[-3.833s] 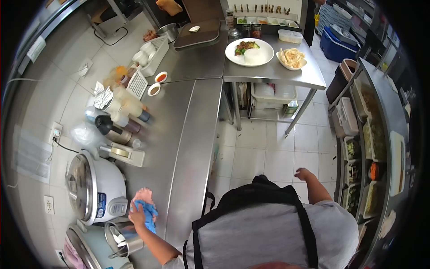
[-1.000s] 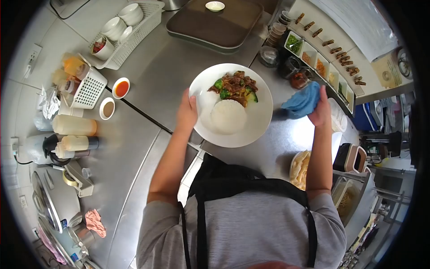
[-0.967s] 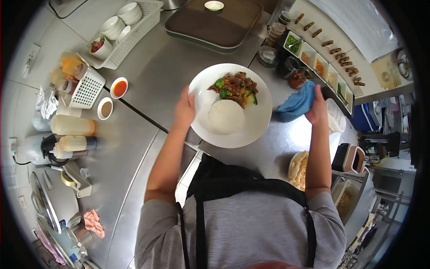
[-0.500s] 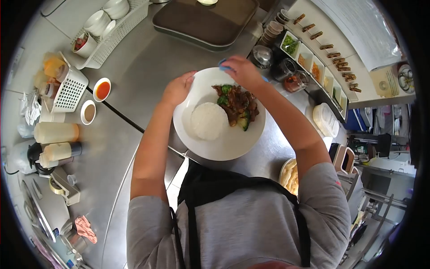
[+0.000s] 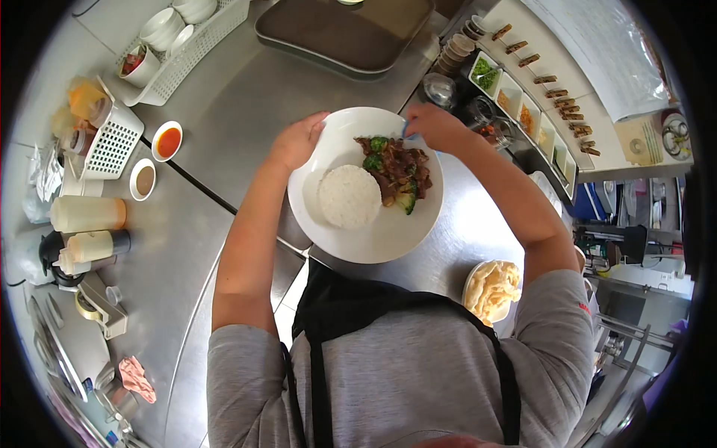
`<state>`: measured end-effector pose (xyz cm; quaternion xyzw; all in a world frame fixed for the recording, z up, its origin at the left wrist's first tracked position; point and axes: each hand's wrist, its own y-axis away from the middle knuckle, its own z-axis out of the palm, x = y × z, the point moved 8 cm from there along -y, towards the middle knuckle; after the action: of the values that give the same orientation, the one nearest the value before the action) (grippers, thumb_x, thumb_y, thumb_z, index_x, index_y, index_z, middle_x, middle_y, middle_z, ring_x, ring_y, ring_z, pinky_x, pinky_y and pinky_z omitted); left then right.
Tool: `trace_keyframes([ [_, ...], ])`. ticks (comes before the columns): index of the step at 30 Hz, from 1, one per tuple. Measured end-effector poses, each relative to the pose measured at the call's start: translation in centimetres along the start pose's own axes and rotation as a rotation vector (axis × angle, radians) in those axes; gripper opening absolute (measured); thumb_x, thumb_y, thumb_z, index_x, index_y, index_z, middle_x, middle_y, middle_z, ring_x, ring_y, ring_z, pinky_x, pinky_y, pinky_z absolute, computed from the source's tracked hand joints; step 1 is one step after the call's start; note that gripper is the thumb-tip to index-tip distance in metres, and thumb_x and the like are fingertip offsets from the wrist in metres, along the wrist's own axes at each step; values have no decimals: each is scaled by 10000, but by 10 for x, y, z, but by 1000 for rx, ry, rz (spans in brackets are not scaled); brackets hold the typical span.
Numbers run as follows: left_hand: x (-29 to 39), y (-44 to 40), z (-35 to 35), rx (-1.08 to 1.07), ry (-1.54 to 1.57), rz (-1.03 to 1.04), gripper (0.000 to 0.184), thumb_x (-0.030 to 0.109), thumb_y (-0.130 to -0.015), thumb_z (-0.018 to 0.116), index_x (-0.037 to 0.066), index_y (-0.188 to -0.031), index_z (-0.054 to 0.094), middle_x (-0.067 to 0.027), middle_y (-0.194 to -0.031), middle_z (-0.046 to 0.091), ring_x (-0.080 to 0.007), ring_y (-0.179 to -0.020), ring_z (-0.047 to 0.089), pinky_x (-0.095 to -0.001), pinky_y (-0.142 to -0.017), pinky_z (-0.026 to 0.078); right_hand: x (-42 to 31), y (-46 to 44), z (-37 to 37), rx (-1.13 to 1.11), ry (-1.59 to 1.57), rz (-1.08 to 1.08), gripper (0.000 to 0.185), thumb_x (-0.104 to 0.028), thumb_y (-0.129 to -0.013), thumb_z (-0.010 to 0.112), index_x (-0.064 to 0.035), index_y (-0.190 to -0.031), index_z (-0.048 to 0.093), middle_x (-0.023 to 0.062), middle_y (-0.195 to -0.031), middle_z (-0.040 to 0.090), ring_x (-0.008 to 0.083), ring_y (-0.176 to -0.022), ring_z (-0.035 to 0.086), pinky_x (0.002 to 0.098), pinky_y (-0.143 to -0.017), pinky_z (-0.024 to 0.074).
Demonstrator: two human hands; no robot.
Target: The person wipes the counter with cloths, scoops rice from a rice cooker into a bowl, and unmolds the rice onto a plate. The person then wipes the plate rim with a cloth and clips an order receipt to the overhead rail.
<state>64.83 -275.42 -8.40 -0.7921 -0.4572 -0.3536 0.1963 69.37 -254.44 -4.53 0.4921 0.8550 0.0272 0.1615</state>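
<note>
A large white plate (image 5: 336, 239) is held over the steel counter. A dome of white rice (image 5: 349, 196) lies on its left part, with brown meat and broccoli (image 5: 396, 170) to the right. My left hand (image 5: 299, 140) grips the plate's upper left rim. At the upper right rim, my right hand (image 5: 437, 127) is closed on the blue cloth (image 5: 410, 133), of which only a small part shows between hand and plate.
A brown tray (image 5: 343, 33) lies beyond the plate. Small bowls of red sauce (image 5: 169, 140) and brown sauce (image 5: 144, 180) stand left, near squeeze bottles (image 5: 89, 214). Right are garnish containers (image 5: 523, 112), glass jars and a bowl of pale crisps (image 5: 491, 291). A pink cloth (image 5: 137, 379) lies lower left.
My right hand has brought the blue cloth from right of the plate to its rim, reaching the top, then moving right along it. The plate has turned slightly, and my left hand stays on it.
</note>
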Motion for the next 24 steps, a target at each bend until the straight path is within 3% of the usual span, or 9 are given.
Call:
trace_keyframes([
  [4, -1, -1, 2, -6, -14, -33, 322, 259, -879, 359, 138, -1148, 489, -133, -1069, 546, -306, -977, 512, -368, -840, 405, 40, 21, -13, 109, -462, 229, 336, 59, -635, 453, -101, -874, 627, 91, -921, 543, 240, -897, 515, 315, -792, 422],
  [7, -2, 0, 1, 15, -16, -36, 324, 264, -877, 359, 137, -1144, 492, -132, -1066, 548, -304, -978, 513, -367, -839, 406, 11, 8, -23, 330, -314, 12, 335, 91, -641, 419, -77, -850, 619, 83, -916, 548, 258, -881, 521, 316, -766, 428],
  [13, -1, -1, 0, 26, -22, -10, 321, 262, -871, 375, 134, -1138, 499, -130, -1061, 551, -300, -967, 521, -360, -837, 410, 1, 17, -2, 226, -24, 45, 352, 70, -632, 448, -112, -881, 617, 80, -919, 563, 273, -907, 515, 330, -792, 429],
  [16, -1, -1, -1, 51, -15, 1, 318, 262, -869, 380, 134, -1133, 504, -133, -1058, 552, -300, -965, 522, -360, -836, 411, 16, 47, 10, 224, -245, 102, 363, 78, -631, 440, -98, -892, 621, 90, -895, 579, 250, -848, 547, 321, -759, 438],
  [19, -1, -1, 0, 49, -67, -13, 317, 260, -868, 380, 128, -1126, 510, -138, -1053, 553, -302, -966, 521, -363, -834, 411, 37, 71, 15, -28, -537, 394, 357, 81, -638, 420, -62, -897, 620, 107, -873, 594, 218, -789, 566, 312, -732, 441],
  [20, -2, -3, -1, 58, -54, -13, 315, 259, -868, 380, 129, -1123, 511, -138, -1052, 553, -303, -966, 520, -364, -832, 411, 54, 74, 15, 72, -646, 557, 337, 68, -651, 400, -25, -896, 613, 114, -875, 599, 183, -777, 563, 295, -720, 436],
  [23, -3, 0, 2, 59, -26, -30, 310, 257, -867, 382, 132, -1117, 516, -140, -1049, 554, -306, -965, 519, -365, -826, 411, 33, 48, -21, 466, -531, 235, 286, 70, -661, 432, -8, -876, 605, 82, -861, 592, 166, -773, 559, 269, -718, 435],
  [24, -1, 0, 0, 55, -25, -38, 308, 256, -867, 383, 132, -1115, 517, -140, -1047, 555, -306, -964, 519, -365, -825, 411, 28, 36, -15, 440, -421, 183, 281, 68, -662, 440, -14, -874, 605, 85, -861, 592, 187, -781, 561, 279, -721, 438],
])
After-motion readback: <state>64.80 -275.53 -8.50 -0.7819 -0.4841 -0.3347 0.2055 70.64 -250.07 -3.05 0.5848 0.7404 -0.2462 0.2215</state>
